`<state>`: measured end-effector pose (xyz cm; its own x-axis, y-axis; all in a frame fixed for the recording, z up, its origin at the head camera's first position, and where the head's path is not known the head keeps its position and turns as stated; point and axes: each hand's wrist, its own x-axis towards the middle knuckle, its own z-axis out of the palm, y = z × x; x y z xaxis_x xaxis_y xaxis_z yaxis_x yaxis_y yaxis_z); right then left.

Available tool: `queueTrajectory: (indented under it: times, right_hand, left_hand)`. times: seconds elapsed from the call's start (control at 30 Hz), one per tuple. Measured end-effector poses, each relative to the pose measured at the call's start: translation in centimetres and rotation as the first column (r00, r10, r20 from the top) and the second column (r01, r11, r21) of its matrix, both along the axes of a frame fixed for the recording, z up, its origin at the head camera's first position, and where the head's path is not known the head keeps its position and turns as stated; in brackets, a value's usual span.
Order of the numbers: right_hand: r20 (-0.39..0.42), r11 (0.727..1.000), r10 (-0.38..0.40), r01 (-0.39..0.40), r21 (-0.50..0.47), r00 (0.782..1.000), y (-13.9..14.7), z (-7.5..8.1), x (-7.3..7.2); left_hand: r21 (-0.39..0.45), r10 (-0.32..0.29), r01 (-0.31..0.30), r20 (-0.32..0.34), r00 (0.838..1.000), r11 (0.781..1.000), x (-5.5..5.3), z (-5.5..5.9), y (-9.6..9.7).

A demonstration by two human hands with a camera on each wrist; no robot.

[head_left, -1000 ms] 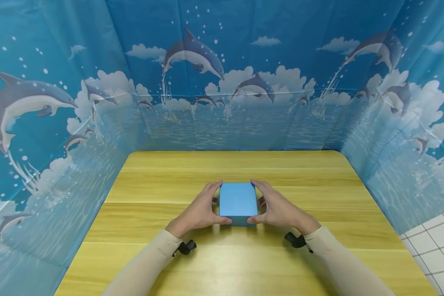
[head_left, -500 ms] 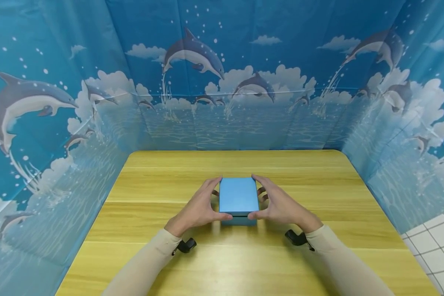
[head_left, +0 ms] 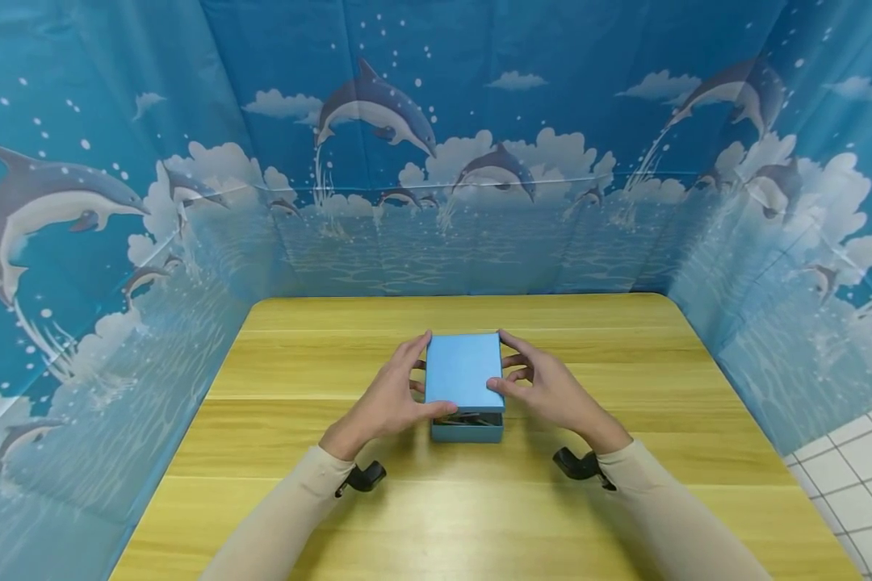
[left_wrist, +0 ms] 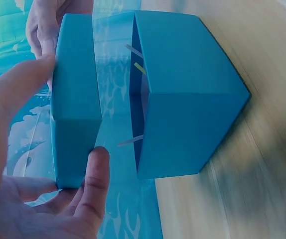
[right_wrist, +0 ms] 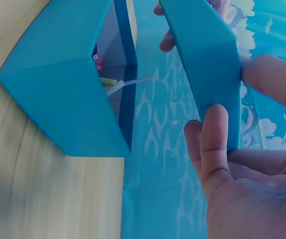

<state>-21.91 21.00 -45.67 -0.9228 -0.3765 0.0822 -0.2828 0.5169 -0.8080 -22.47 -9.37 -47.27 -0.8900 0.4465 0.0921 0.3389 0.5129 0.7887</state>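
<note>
A dolphin-printed curtain (head_left: 480, 238) closes in the far side and both flanks of the wooden table (head_left: 305, 339). In the middle of the tabletop stands a blue box (head_left: 467, 433), upright and uncovered, its weight on the wood, which I'd guess keeps its contents steady. The matching blue lid (head_left: 463, 369) is held clear above it. The left hand (head_left: 392, 395) and the right hand (head_left: 552, 391) are both clamped on that lid, one at each side, thumbs on top and fingers curled at its walls (to keep it level, I'd judge). Inside the box, a pale stick (right_wrist: 115, 88) pokes past the rim, with a yellow piece (right_wrist: 108, 81) beside it and a pink bit (right_wrist: 98, 62), too small to name.
</note>
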Motion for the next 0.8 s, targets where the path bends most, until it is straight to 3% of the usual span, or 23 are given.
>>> queueTrajectory:
  times: [0.3,0.57,0.8]
  right_hand:
    - [-0.033,0.999,0.000,-0.002,-0.045,0.999,-0.2,0.5,0.2]
    - [-0.115,0.993,0.012,-0.026,-0.117,0.993,-0.8,1.0,0.4]
    - [-0.129,0.988,0.009,-0.029,-0.153,0.992,-1.3,1.4,0.8]
  left_hand:
    - [0.088,0.097,-0.097,0.006,0.995,0.991,0.1,0.3,0.7]
    - [0.200,0.174,-0.155,-0.078,0.982,0.967,0.0,0.1,1.2]
    - [0.219,0.226,-0.193,-0.138,0.964,0.956,-0.1,0.1,1.4]
